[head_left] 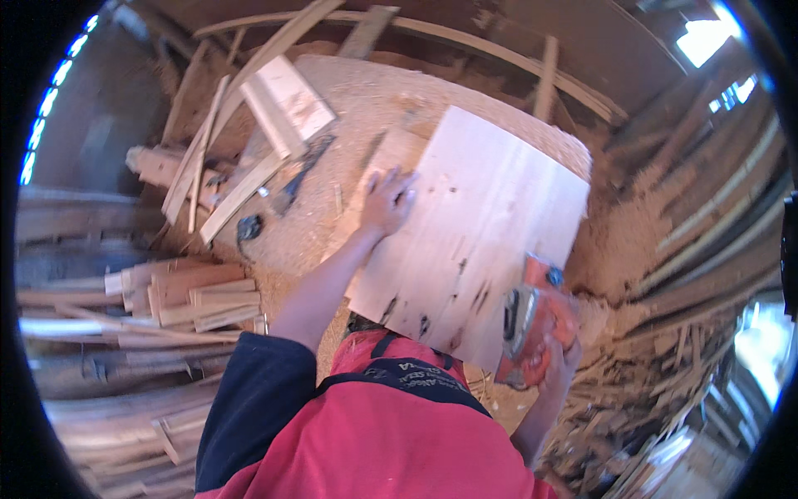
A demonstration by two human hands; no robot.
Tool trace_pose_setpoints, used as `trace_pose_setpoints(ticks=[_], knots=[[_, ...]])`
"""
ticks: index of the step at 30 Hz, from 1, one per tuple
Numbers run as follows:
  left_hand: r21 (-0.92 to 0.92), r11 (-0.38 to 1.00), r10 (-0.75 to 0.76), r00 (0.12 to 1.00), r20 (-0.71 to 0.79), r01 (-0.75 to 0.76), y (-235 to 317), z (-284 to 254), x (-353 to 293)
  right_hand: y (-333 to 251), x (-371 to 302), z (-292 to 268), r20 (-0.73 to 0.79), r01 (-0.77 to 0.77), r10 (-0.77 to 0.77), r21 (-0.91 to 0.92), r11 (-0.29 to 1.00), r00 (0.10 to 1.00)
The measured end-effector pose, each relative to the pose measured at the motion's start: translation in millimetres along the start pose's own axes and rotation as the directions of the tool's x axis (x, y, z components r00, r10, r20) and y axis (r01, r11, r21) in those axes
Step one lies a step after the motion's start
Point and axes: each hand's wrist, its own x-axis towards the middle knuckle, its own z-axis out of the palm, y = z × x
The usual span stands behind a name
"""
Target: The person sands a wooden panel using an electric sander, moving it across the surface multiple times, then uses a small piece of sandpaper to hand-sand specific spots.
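A wide pale wooden board [482, 208] lies tilted across the middle, with dark knots and streaks towards its near end. My left hand [389, 204] is at the board's left edge, its fingers apart and slightly bent; whether they press on the board or only touch its edge is hard to tell. Wrapped round the handle of an orange electric planer [540, 320] is my right hand [561, 362]. The planer leans on its side by the near right edge of the board, its grey metal side facing left.
Sawdust covers the work surface [357, 96] behind the board. Cut planks [287, 104] and a small black object [248, 227] sit at the far left. Stacked offcuts [195, 295] are on my left. Scrap slats [640, 407] and long curved boards [723, 200] pile up on the right.
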Motion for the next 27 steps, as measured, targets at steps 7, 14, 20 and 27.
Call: trace_pose_setpoints(ticks=[7,14,20,27], knots=[[-0.046,0.999,0.021,1.000,-0.019,-0.022,-11.4,-18.5,-71.2,5.9,-33.0,-2.6,-0.084,0.034,-0.038,-0.049,0.998,0.996],[0.022,1.000,0.014,1.000,0.021,-0.015,-12.8,-60.8,-189.4,-24.9,-5.2,69.5,0.224,0.305,-0.240,-0.326,0.895,0.945],[0.009,0.999,0.047,0.997,0.057,-0.048,-17.6,-103.7,-243.6,-54.5,23.3,188.2,0.553,0.571,-0.354,-0.287,0.769,0.755],[-0.217,0.954,-0.218,0.976,-0.022,0.209,-81.1,-132.7,-300.7,-41.7,58.2,322.3,0.777,0.752,-0.290,-0.328,0.571,0.559]])
